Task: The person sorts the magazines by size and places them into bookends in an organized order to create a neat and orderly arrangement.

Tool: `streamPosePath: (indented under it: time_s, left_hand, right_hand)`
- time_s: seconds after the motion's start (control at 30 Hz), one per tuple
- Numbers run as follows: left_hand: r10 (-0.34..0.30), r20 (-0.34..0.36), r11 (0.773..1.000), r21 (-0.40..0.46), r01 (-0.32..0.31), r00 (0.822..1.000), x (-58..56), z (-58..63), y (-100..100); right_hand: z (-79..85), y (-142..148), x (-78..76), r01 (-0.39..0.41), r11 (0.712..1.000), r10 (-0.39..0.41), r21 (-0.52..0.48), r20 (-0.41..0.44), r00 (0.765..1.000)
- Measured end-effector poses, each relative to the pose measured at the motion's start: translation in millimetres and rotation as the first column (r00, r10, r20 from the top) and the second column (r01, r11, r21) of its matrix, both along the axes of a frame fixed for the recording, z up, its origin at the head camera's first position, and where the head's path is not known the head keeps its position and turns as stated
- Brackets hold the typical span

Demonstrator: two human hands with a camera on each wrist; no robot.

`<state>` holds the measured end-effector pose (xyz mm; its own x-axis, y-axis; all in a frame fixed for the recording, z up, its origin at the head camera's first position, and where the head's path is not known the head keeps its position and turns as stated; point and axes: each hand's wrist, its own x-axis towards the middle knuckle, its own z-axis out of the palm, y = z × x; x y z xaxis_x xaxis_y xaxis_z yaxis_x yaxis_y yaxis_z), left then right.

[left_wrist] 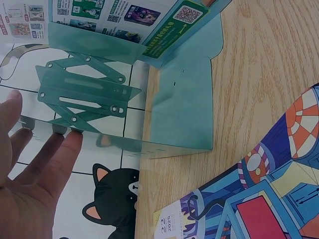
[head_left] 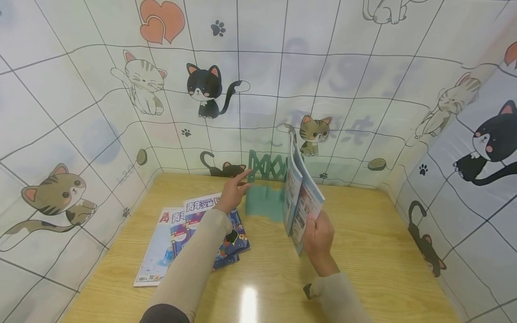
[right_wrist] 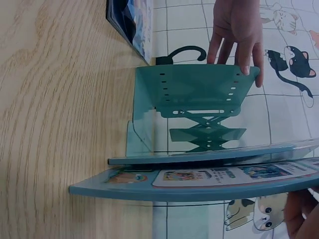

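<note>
A green metal expandable bookend (head_left: 264,202) stands near the back of the table, its crossed slats stretched between upright end plates (right_wrist: 194,84). My left hand (head_left: 231,194) is at the left end plate, fingertips (left_wrist: 75,139) against its outer face and the thumb over its edge. My right hand (head_left: 319,235) grips a thin light-blue booklet (head_left: 308,202) by its near side, holding it upright. Another thin booklet (head_left: 291,193) stands just left of it, against the bookend's right end plate. The two booklets spread apart toward me.
Several magazines (head_left: 161,251) lie overlapped at the table's left, partly under my left forearm. A wall with printed cats and grid lines (head_left: 262,80) rises behind the wooden table (head_left: 363,242) and along both sides.
</note>
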<state>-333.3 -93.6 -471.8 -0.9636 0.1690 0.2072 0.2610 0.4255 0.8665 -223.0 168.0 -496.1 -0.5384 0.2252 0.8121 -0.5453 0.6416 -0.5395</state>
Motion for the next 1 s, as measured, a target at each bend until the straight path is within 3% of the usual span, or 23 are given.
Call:
streamPosePath:
  time_s: [0.17,0.3,0.43,0.67,1.0]
  left_hand:
    - [0.003,0.008,1.000,-0.004,-0.003,1.000,-0.5,-1.4,0]
    - [-0.004,-0.010,1.000,-0.007,0.004,1.000,-0.9,-1.2,-1]
    - [-0.010,-0.017,1.000,-0.010,0.010,1.000,-1.0,-1.2,-1]
    - [-0.004,-0.003,1.000,-0.018,0.004,1.000,0.1,-0.5,0]
    - [-0.010,-0.006,1.000,-0.015,0.010,1.000,0.4,1.3,-1]
  right_hand:
    - [9.9,3,12.4,0.008,0.998,-0.018,0.067,0.151,0.988]
    - [20.0,5,22.5,-0.047,0.997,0.027,0.060,0.293,0.956]
    - [26.1,6,28.3,-0.088,0.995,0.066,0.039,0.383,0.921]
    - [28.5,5,28.6,-0.101,0.995,0.085,0.022,0.397,0.914]
    - [29.5,2,11.2,-0.113,0.994,0.107,-0.008,0.392,0.914]
